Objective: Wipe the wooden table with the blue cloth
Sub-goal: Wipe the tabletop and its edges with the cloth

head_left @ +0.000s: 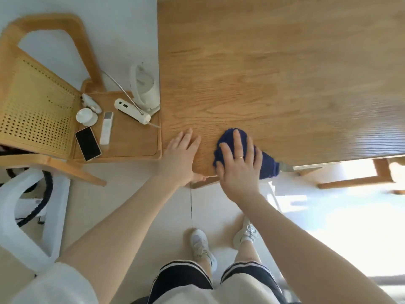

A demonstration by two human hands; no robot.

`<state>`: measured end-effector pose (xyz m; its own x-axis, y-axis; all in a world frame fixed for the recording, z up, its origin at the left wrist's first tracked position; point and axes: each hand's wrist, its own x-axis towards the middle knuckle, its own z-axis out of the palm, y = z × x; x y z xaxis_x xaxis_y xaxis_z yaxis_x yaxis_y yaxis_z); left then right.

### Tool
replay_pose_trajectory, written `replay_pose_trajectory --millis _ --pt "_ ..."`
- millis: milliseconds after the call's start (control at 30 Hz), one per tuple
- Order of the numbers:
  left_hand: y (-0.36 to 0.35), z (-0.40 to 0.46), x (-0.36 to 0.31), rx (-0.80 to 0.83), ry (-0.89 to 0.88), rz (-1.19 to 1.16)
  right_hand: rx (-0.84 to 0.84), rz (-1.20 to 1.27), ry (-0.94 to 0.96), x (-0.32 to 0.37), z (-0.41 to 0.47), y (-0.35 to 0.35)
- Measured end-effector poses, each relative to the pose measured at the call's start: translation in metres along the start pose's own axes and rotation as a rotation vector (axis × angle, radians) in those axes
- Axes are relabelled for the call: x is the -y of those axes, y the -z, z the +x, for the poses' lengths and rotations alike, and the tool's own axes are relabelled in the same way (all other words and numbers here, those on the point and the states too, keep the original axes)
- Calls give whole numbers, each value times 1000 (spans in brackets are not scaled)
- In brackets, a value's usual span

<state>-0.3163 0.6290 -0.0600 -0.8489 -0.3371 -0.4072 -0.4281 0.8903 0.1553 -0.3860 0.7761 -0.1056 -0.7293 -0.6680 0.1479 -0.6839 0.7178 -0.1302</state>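
The wooden table [274,73] fills the upper right of the view, its near left corner just in front of me. A dark blue cloth [268,162] lies bunched on that corner, part of it hanging over the front edge. My right hand [237,163] presses flat on top of the cloth, fingers spread, a ring on one finger. My left hand [180,155] rests palm down on the bare wood at the table's left edge, fingers apart, holding nothing.
To the left stands a wooden chair [39,110] whose seat carries a phone [88,143], a white remote [106,128], a white kettle [144,86], a white handheld device [131,110] and a small cup [86,116]. A white chair [26,216] is at lower left.
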Motion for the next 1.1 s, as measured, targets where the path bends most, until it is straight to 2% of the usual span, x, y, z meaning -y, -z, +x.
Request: replay_pose_trajectory --millis 100,167,400,533,600,700,800,867,1000,1100 --pt "5 -3 -4 7 -2 -5 37 23 161 3 -7 1" --pt "9 -4 -6 15 0 30 41 18 176 -19 -5 3" --pt "9 -8 -32 28 10 110 -13 -25 -382 -148 -7 22" --pt "8 6 -73 7 -108 24 8 40 -526 -170 -2 32" --pt "6 17 -98 11 -152 -13 1 42 -477 -155 -4 30" --pt "3 34 -140 10 -211 -49 27 63 -206 -141 -15 24" --pt "5 53 -177 -21 -285 -29 51 77 66 -174 -16 23" --pt "7 67 -198 -27 -305 1 49 60 101 -211 -9 26" --pt "13 90 -235 33 -349 34 37 57 -221 -302 4 40" --pt "14 100 -262 20 -326 65 70 46 -445 -371 13 55"
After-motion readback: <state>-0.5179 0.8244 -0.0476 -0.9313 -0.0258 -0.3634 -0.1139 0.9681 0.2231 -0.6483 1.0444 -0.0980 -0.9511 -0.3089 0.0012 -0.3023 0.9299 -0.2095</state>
